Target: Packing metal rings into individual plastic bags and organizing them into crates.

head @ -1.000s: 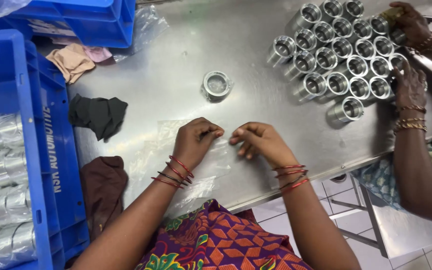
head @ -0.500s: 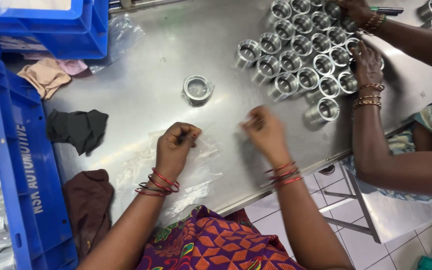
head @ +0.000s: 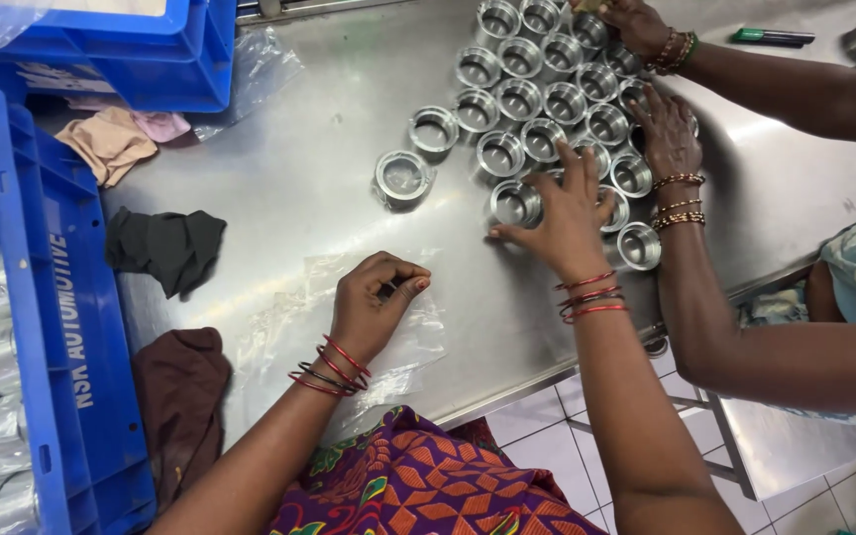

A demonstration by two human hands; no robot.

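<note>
Head view, right hand (head: 569, 216) on upright metal ring (head: 515, 203)

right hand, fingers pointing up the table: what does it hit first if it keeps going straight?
The right hand already has its fingertips among the nearest metal rings. Going straight on, it would probably push into the packed rings just beyond, around. Its height above them is hard to judge.

You get bright, even light from above. The shiny grey steel table (head: 329, 198) throws back soft white glare near the top, w/ small glints on the round silver metal rings (head: 517, 99). Shadows under your arms are faint. Pic is mostly sharp; edges bend a bit, & the blue plastic crate (head: 61, 327) looks slightly soft.
</note>
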